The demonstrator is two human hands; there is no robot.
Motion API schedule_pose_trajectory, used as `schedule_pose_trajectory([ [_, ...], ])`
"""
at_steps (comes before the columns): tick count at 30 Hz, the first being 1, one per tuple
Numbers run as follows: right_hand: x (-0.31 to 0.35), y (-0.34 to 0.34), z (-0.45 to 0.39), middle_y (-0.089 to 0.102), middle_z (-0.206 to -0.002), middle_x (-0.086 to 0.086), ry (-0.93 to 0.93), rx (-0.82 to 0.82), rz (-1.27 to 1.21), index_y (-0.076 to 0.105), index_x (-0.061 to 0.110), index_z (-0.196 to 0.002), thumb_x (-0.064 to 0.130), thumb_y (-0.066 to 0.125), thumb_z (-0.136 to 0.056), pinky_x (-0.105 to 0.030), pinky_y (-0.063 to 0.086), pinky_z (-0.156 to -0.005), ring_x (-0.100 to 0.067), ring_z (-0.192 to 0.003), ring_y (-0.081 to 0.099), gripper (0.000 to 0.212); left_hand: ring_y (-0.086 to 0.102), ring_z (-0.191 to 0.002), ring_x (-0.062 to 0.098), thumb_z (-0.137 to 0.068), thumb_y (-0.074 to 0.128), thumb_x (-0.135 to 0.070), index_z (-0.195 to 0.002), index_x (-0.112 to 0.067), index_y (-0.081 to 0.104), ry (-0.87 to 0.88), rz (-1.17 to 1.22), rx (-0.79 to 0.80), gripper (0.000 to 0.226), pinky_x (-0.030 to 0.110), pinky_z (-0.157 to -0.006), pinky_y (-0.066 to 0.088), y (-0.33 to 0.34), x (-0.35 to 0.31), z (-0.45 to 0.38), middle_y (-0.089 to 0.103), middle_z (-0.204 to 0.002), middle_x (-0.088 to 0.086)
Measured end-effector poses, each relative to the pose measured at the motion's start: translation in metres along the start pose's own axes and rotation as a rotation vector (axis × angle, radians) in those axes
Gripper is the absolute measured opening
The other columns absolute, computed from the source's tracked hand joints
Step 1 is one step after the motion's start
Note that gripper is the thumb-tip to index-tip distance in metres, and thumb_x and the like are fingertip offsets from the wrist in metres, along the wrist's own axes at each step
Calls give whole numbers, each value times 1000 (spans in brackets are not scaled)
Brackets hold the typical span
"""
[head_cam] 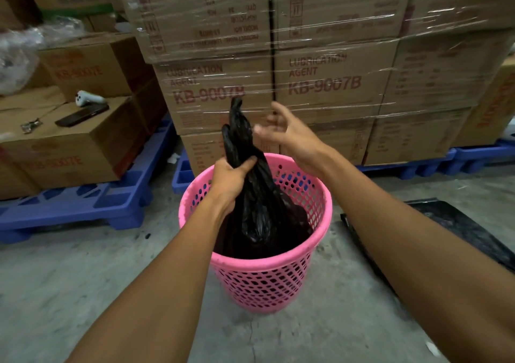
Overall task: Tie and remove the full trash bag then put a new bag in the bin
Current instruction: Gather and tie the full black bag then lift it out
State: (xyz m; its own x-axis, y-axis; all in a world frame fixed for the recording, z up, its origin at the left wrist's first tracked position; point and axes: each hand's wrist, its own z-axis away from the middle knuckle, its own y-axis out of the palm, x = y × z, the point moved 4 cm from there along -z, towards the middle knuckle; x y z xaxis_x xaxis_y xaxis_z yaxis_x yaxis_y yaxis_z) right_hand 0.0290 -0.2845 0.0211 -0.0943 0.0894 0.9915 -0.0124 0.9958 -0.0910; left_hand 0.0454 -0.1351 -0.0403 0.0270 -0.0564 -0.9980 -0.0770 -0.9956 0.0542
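On the far left a dark phone (pixel 82 114) lies on a cardboard box (pixel 67 139). The left hand (pixel 231 180) has its fingers closed around the gathered neck of the black trash bag (pixel 256 209), which sits inside the pink bin (pixel 267 279) on the floor. To the right, the right hand (pixel 289 135) is beside the bag's twisted top, its fingers spread and holding nothing.

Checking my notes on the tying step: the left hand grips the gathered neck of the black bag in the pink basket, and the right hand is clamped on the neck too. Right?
Not quite. The head view shows the right hand open beside the black bag, not clamped on it. The left hand does grip the gathered neck over the pink basket.
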Motion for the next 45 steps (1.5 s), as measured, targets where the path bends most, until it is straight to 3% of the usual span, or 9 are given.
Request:
schedule_pose_trajectory([
  [2, -22, 7, 12, 26, -161, -2, 65, 223, 167, 11, 24, -157, 21, 81, -78, -29, 29, -110, -15, -144, 30, 105, 71, -64, 11, -88, 70, -9, -85, -16, 72, 8, -8, 43, 8, 29, -68, 58, 0, -2, -1, 74, -77, 2],
  [5, -51, 22, 19, 57, -139, -10, 47, 358, 166, 36, 11, -147, 2, 74, -82, -24, 48, -100, -15, -119, 58, 75, 69, -60, 0, -90, 68, -7, -83, -18, 68, 77, -70, 59, 13, 21, -66, 58, 7, -12, 2, 72, -77, -3],
  [9, -72, 23, 6, 70, -91, -9, 61, 94, 99, 64, 6, -110, 16, 57, -98, -29, 53, -77, -19, -83, 65, 17, 67, -65, -5, -93, 65, -11, -105, -12, 64, 154, -29, -27, 12, 17, -67, 54, 4, -24, -2, 69, -83, -7],
  [13, -71, 13, 2, 43, -56, 5, 164, -209, -310, 57, 14, -79, 20, 44, -103, -26, 37, -53, -7, -43, 43, 28, 59, -97, 12, -104, 45, -34, -125, -14, 55, 139, -76, -188, 31, 29, -88, 46, -10, -38, -6, 62, -101, -5],
  [19, -66, 37, 19, 71, -75, 3, 191, 244, -139, 69, 17, -105, 15, 72, -83, -27, 49, -68, -10, -63, 64, 21, 54, -128, 28, -98, 34, -50, -128, -26, 54, 202, -392, -18, 43, 47, -115, 32, 9, -43, -21, 64, -130, 5],
  [25, -68, 44, 13, 73, -110, -18, 157, 18, -86, 70, 6, -108, 12, 67, -89, -42, 55, -94, -30, -100, 71, 20, 56, -118, 27, -85, 57, -57, -108, -43, 48, 366, -427, 37, 29, 56, -106, 39, 29, -63, -13, 61, -112, -3],
  [30, -63, 27, 11, 77, -90, -14, 191, -41, -205, 71, 0, -103, 12, 66, -89, -38, 59, -78, -25, -80, 73, 19, 48, -128, 7, -71, 86, -34, -152, -34, 19, 69, -295, 411, 106, 36, -109, 40, -2, -22, -6, 41, -148, -3],
  [36, -52, 24, 14, 52, -46, 3, 145, -62, -249, 70, 14, -85, 13, 59, -95, -19, 38, -42, -6, -36, 42, 16, 65, -76, -17, -96, 61, -12, -118, -10, 67, 77, -386, 424, 23, 4, -76, 48, 1, 19, 12, 71, -102, -3],
  [45, -67, 2, 5, 39, -61, -1, 255, -321, -773, 50, 10, -84, 14, 35, -103, -22, 36, -39, -11, -43, 38, 24, 61, -51, 20, -107, 37, -28, -67, -14, 46, -97, 235, -13, 44, 31, -63, 57, -12, 28, -9, 59, -49, 2],
])
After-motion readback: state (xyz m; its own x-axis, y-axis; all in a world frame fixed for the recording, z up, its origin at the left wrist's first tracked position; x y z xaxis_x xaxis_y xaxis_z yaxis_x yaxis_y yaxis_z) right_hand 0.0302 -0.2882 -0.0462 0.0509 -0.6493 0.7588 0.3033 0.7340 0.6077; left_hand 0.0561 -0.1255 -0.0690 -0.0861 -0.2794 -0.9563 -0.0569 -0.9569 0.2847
